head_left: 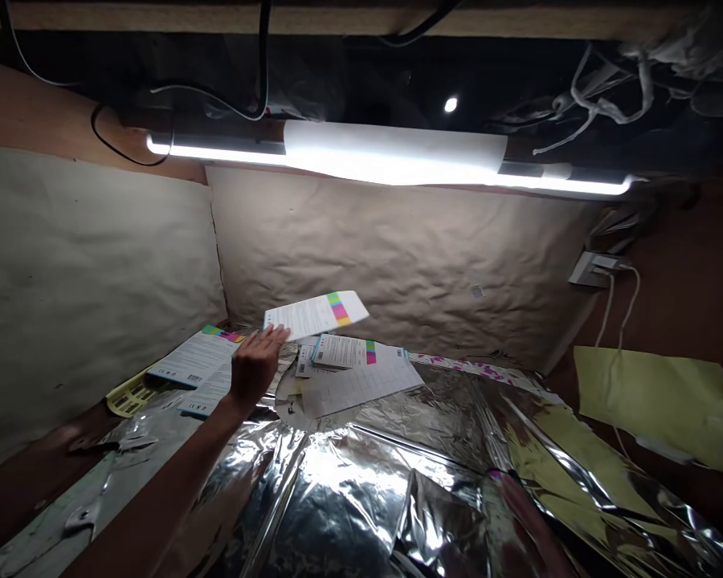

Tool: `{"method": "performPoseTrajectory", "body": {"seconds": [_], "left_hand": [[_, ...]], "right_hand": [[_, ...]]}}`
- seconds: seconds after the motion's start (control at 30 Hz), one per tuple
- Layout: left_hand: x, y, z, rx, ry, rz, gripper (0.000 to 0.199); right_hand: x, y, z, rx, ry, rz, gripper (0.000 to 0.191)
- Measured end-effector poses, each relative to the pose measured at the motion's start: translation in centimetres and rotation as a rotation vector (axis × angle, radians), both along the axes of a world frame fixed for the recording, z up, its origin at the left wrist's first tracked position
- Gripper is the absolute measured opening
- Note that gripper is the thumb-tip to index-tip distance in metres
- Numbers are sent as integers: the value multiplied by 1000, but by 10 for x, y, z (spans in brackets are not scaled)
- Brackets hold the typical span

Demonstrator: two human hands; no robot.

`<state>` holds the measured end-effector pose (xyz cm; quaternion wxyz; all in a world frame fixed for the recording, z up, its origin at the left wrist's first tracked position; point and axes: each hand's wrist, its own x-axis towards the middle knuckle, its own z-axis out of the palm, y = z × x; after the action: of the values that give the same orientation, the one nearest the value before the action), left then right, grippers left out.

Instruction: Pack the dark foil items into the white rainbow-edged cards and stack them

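Observation:
My left hand [259,361] reaches in from the lower left and grips the near left corner of a flat white printed card [304,315]. Green, pink and orange bands cross the card near its far end. It is held tilted above the work surface. Below and to the right lie similar printed cards [343,352] on a white sheet with faint lines [361,389]. More banded cards [196,357] rest to the left of my hand, some with bluish edges. My right hand cannot be made out; a blurred reddish shape [533,518] shows at the lower right.
Crumpled silver foil [349,474] covers the surface. A lit tube lamp [391,152] hangs overhead beneath cables. A yellow slotted tray [132,391] is at left. Paper-lined walls [398,257] enclose the back. A socket [596,269] with white cords and yellow sheeting [656,401] are right.

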<state>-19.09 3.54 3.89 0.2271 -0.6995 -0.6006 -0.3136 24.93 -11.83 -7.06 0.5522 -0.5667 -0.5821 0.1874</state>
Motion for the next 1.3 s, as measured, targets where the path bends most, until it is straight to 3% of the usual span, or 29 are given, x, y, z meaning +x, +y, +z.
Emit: {"method": "performPoseTrajectory", "body": {"seconds": [0.13,0.2,0.3,0.37,0.43,0.5,0.57,0.63,0.7,0.77,0.8,0.87,0.93,1.03,1.1,1.3], "left_hand": [[38,-37,-20,134,57,-427,41],[60,-50,-32,97,74,-585,41],[80,-57,-40,-47,-29,-719,36],[85,-54,-43,-167,-304,-703,72],[86,-49,-45,-322,-721,-637,98],[84,-44,-49,-537,-1105,-616,92],[83,-43,-53,-731,-1318,-650,75],[84,-46,-57,-802,-1369,-693,57],[87,-50,-58,-766,-1348,-720,46],[90,-54,-57,-685,-1344,-724,41],[92,-54,-57,-638,-1356,-712,40],[92,-54,-56,-567,-1383,-676,40],[91,-53,-57,-534,-1386,-667,38],[90,-53,-61,-511,-1336,-685,31],[90,-54,-62,-497,-1293,-685,27],[93,-56,-57,-475,-1222,-635,28]], "right_hand": [[-22,30,61,-237,587,326,73],[-34,49,83,-343,667,467,72],[-44,70,96,-417,699,597,63],[-47,78,95,-398,728,615,57],[-50,81,92,-365,715,633,51],[-56,84,89,-349,639,671,48],[-64,87,85,-323,502,645,55],[-73,90,80,-220,286,443,69],[-80,91,73,-43,30,133,79],[-83,90,68,142,-172,-106,79],[-83,89,67,215,-226,-161,73],[-82,86,67,266,-246,-139,53],[-81,85,69,166,-139,11,36],[-83,89,69,-71,186,262,42],[-84,92,66,-144,330,345,51],[-79,91,62,-153,378,367,35]]}}
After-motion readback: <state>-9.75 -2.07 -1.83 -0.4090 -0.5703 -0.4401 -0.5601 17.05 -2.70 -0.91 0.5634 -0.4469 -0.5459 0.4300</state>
